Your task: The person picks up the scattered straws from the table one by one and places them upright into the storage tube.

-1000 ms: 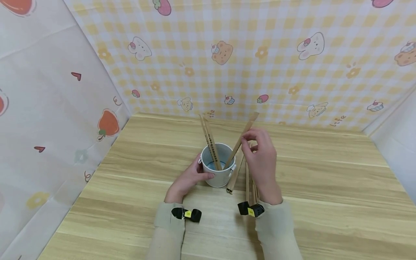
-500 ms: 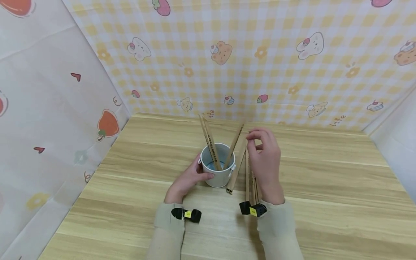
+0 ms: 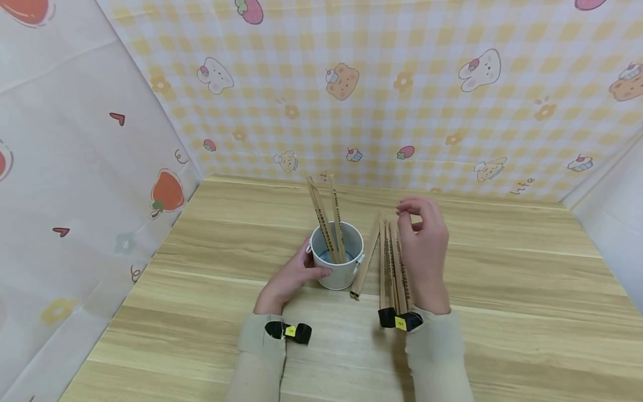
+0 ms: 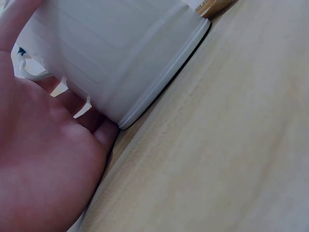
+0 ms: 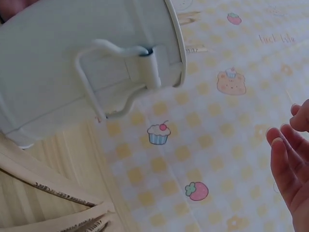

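Brown sticks (image 3: 336, 209) lean inside the white bucket (image 3: 342, 277), just below the centre of the frame.
The left hand (image 3: 296, 273) is curled round the bucket's left side; the right hand (image 3: 423, 243), right of centre, has bent fingers with a gap to the thumb and pinches nothing. The step in hand seems to be filling the bucket; the next move probably calls for lightly pinching one of the loose sticks (image 3: 391, 265), on the worktop (image 3: 241, 234) between bucket and right hand. Checked cloth (image 3: 402, 106) hangs in the upper frame.
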{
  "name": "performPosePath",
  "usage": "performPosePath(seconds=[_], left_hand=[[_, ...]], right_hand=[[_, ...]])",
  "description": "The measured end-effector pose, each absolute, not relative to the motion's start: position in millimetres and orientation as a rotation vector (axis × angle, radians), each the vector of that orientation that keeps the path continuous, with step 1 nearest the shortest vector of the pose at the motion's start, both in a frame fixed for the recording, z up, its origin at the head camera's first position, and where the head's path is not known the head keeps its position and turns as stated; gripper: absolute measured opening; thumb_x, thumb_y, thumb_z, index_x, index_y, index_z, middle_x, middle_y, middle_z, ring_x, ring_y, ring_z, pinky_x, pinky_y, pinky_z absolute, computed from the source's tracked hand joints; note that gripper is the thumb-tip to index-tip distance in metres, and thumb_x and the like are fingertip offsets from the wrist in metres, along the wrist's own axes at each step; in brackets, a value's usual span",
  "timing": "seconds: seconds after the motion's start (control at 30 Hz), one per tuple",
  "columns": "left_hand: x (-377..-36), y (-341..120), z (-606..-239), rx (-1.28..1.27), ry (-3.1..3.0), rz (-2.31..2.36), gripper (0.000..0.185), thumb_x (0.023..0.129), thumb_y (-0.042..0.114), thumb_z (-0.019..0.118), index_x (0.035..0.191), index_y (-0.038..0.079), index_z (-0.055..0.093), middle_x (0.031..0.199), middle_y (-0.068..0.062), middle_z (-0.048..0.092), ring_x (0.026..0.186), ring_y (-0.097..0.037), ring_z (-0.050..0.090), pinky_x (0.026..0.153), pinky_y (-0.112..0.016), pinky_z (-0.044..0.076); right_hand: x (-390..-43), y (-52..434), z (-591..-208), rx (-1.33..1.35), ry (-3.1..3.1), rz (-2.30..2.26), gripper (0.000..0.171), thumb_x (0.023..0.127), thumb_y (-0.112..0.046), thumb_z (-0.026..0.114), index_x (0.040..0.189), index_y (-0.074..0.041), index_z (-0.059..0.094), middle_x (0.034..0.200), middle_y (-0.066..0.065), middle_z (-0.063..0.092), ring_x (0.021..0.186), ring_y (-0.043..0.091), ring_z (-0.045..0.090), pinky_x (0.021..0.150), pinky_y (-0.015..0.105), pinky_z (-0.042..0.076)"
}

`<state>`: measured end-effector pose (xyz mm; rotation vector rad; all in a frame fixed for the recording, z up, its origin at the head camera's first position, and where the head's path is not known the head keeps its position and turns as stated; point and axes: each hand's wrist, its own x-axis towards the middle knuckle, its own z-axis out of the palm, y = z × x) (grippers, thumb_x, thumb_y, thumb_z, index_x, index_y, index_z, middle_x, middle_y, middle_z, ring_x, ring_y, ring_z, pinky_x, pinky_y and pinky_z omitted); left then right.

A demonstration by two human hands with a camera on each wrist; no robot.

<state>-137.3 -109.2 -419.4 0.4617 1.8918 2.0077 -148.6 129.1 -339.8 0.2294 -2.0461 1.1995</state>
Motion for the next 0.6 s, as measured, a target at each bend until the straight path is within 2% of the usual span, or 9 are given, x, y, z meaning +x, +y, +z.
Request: performPosePath(seconds=[0.17, 0.3, 0.6], left_hand=[[-137, -109, -419, 0.461, 1.899, 2.003, 0.087, 0.075, 0.008, 0.069, 0.142, 0.023, 0.016, 0.135, -0.010, 0.032, 0.125, -0.027, 0.029, 0.103, -0.040, 0.023], [-137, -109, -418, 0.458, 1.897, 2.002, 0.087, 0.075, 0.008, 0.068, 0.142, 0.023, 0.015, 0.136, -0.010, 0.031, 0.125, -0.026, 0.029, 0.103, -0.040, 0.023], [-137, -109, -419, 0.462, 1.894, 2.007, 0.089, 0.074, 0.010, 0.070, 0.142, 0.024, 0.015, 0.138, -0.009, 0.029, 0.127, -0.028, 0.026, 0.104, -0.041, 0.021]], right_hand=[[-148, 138, -338, 0.170, -2.060, 1.217, 0.013, 0.084, 0.000, 0.052, 0.092, -0.003, 0.063, 0.095, 0.002, 0.059, 0.081, 0.012, 0.057, 0.056, 0.015, 0.043], [-150, 148, -343, 0.104, -2.080, 1.259, 0.013, 0.086, -0.005, 0.051, 0.093, -0.005, 0.062, 0.095, -0.003, 0.057, 0.079, 0.008, 0.056, 0.055, 0.015, 0.045], [-154, 169, -353, -0.037, -2.249, 1.281, 0.017, 0.087, -0.017, 0.055, 0.101, -0.009, 0.061, 0.103, -0.005, 0.055, 0.085, 0.008, 0.057, 0.056, 0.016, 0.046]])
